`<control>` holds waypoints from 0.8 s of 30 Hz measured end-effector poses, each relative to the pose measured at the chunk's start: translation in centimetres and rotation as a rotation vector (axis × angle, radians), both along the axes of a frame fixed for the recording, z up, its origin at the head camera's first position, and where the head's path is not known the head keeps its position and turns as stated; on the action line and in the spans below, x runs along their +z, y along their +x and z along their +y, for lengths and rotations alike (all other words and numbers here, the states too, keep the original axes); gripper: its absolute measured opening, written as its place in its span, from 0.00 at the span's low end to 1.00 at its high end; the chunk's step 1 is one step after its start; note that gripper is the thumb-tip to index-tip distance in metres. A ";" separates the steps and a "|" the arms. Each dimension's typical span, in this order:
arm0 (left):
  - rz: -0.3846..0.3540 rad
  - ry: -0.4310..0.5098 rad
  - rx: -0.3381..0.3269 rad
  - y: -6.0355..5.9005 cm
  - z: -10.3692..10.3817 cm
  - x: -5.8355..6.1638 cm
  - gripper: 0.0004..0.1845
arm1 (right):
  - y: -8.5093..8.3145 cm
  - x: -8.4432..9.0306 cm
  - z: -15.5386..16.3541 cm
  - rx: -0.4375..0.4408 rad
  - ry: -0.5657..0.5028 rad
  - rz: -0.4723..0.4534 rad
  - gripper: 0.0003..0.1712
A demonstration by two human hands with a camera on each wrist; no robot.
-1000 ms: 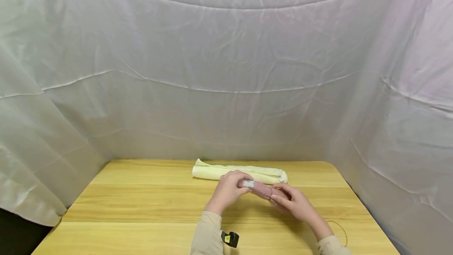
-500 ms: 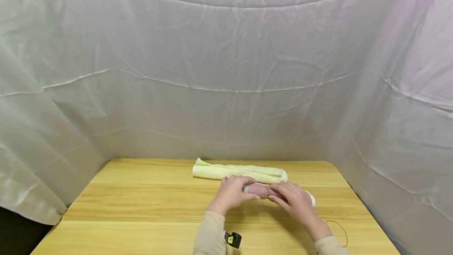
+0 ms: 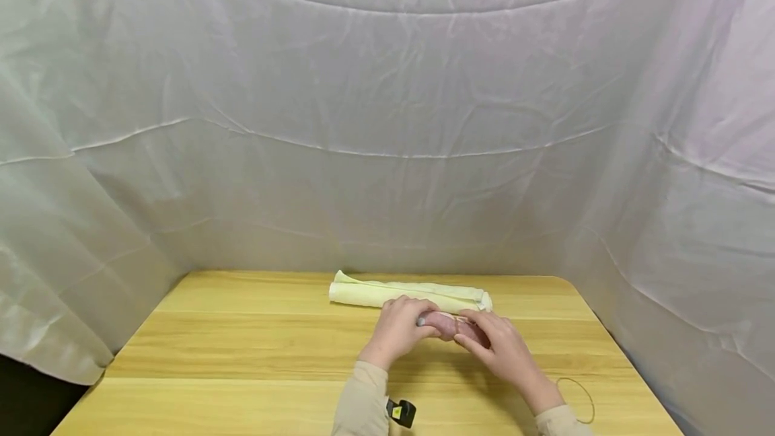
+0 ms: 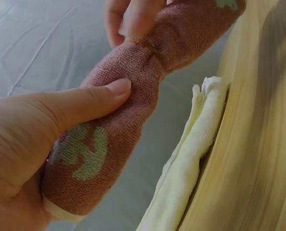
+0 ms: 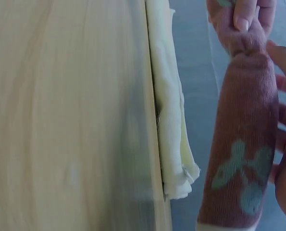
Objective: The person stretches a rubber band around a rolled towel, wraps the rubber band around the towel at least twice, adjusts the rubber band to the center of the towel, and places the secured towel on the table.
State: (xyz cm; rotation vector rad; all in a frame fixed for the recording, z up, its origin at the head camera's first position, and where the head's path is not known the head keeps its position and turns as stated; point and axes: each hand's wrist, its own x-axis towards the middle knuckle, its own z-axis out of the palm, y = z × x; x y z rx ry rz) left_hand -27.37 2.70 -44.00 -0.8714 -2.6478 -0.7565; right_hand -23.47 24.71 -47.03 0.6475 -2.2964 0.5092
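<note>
A: Which step is this?
B: It seems the rolling. Left hand [image 3: 396, 330] and right hand [image 3: 499, 348] each grip one end of the pink rolled towel [image 3: 449, 325], above the table [image 3: 242, 348].
A: What next?
B: Probably tighten evenly; the cream roll [image 3: 406, 293] lies behind.

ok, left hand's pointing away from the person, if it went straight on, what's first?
Probably the rolled pale-yellow cloth just beyond the left hand, which grips the rolled reddish-brown sock; depth is unclear.
</note>
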 end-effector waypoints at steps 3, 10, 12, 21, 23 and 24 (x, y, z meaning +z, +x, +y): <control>0.052 -0.010 -0.018 0.1 0.2 0.1 0.15 | 0.2 0.1 -0.4 -0.046 -0.040 -0.080 0.27; 0.186 0.004 -0.037 0.2 0.1 0.1 0.14 | 0.4 0.3 -1.0 -0.016 -0.105 -0.155 0.23; 0.197 0.020 -0.032 0.2 0.0 0.1 0.13 | 0.4 0.4 -1.0 -0.001 -0.135 -0.162 0.22; 0.166 0.093 -0.024 0.0 -1.0 0.3 0.10 | -0.1 -0.1 -0.7 0.236 -0.181 -0.070 0.24; 0.171 0.093 -0.025 -0.1 -1.0 0.2 0.09 | -0.2 -0.1 -0.7 0.275 -0.193 -0.062 0.22; 0.173 0.090 -0.028 -0.1 -1.0 0.2 0.09 | -0.2 0.0 -0.8 0.273 -0.197 -0.060 0.21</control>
